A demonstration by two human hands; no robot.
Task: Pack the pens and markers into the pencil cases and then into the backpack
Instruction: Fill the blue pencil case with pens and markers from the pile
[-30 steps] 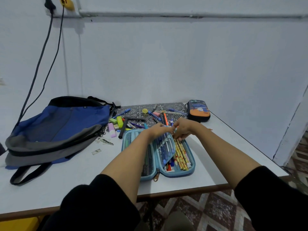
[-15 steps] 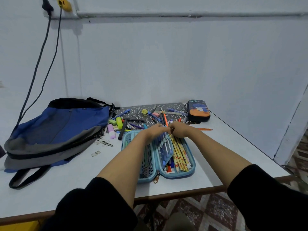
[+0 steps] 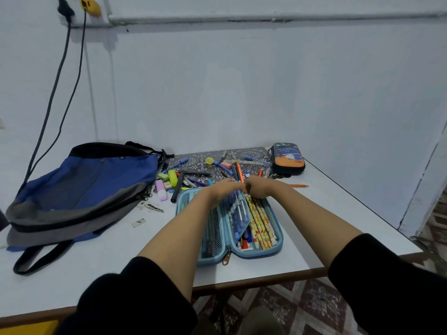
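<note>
While a light-blue fabric pencil case [image 3: 278, 245] lies open, the left hand [image 3: 221, 189] grips its flap of blue pens [image 3: 238, 213] at the far end; the right hand [image 3: 258, 187], touching the left, is curled, its grasp hidden. A blue-and-grey backpack [image 3: 84, 184] lies left of the case.

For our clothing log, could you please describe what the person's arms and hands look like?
Both arms wear black sleeves, the left sleeve and right sleeve ending near the elbows, forearms bare. The left hand and right hand are bare: no gloves, watch or bracelet visible.
</note>
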